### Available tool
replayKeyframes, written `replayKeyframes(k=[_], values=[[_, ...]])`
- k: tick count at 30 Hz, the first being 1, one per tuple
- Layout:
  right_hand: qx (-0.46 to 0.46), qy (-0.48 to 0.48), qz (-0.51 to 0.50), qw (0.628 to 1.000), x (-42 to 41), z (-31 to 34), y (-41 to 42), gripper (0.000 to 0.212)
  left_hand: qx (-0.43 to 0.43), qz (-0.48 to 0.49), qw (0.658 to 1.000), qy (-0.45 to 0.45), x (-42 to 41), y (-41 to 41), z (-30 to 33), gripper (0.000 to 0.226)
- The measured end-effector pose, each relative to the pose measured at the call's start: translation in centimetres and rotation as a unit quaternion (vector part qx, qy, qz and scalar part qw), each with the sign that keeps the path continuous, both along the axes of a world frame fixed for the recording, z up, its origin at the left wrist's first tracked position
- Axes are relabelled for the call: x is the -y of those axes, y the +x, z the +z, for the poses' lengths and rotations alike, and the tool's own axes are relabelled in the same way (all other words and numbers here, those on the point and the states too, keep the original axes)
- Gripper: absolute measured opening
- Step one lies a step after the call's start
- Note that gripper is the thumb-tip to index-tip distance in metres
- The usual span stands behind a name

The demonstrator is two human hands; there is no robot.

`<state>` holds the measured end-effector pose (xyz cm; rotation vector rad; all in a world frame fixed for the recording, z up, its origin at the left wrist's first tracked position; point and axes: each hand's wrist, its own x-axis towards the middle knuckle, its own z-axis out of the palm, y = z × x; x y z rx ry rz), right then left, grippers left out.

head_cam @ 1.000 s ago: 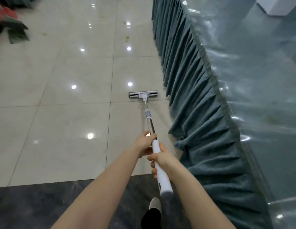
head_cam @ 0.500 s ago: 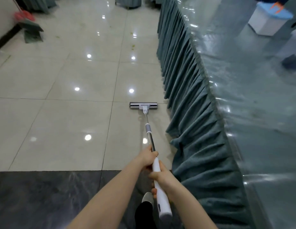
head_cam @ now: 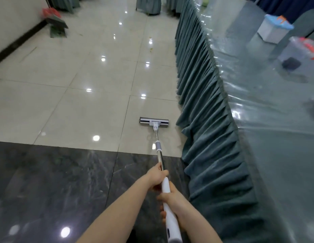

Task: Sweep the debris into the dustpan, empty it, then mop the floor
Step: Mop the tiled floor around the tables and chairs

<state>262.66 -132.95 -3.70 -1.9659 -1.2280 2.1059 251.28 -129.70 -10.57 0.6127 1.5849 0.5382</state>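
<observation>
— How far along is the job judged to be?

— The mopping stage appears to be under way. A mop [head_cam: 159, 155] is held in both hands, its flat head [head_cam: 154, 121] laid on a pale tile just beside the pleated table skirt [head_cam: 205, 120]. The sweeping and emptying are judged to be done, since a broom and dustpan [head_cam: 55, 23] are seen propped near the wall at the far left, well apart from the mop; that part of the view is too blurred for the two to be told apart with certainty.

— How is the handle gripped?

— The left hand [head_cam: 157, 178] is wrapped round the shaft where the metal tube meets the white grip. The right hand [head_cam: 172, 202] is curled round the white grip just behind it, nearer the body. Nothing else is held.

— Is the sweeping fully finished, then?

— Not beyond doubt. A few small yellowish specks [head_cam: 150, 43] are visible on the tiles farther up the aisle, so some debris may be left there.

— And what is left of the mopping?

— Most of the floor [head_cam: 73, 111], it is judged. The mop head is set near the seam between the pale tiles and the dark marble strip [head_cam: 47, 181], and a long run of pale tile lies ahead. Wet and dry areas cannot be told apart, since the whole surface is glossy with lamp reflections.
</observation>
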Motion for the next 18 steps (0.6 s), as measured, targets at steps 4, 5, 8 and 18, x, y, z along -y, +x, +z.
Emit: replayKeyframes(k=[4,5,8,18], values=[[-0.026,0.006,0.018,0.999,6.2,-0.9,4.2,0.062,0.012,0.012,1.0,-0.001,6.6,4.0,-0.6,0.05],[-0.028,0.003,0.021,0.999,7.8,-1.2,5.7,0.062,0.024,0.022,0.999,0.001,8.2,5.4,-0.7,0.05],[-0.056,-0.005,0.016,0.998,12.4,-0.9,10.5,0.057,0.044,0.053,0.998,0.002,13.0,10.0,-0.9,0.05],[-0.069,-0.031,-0.042,0.996,22.5,1.4,20.0,0.059,0.067,0.127,0.99,0.001,22.5,20.2,-0.7,0.034]])
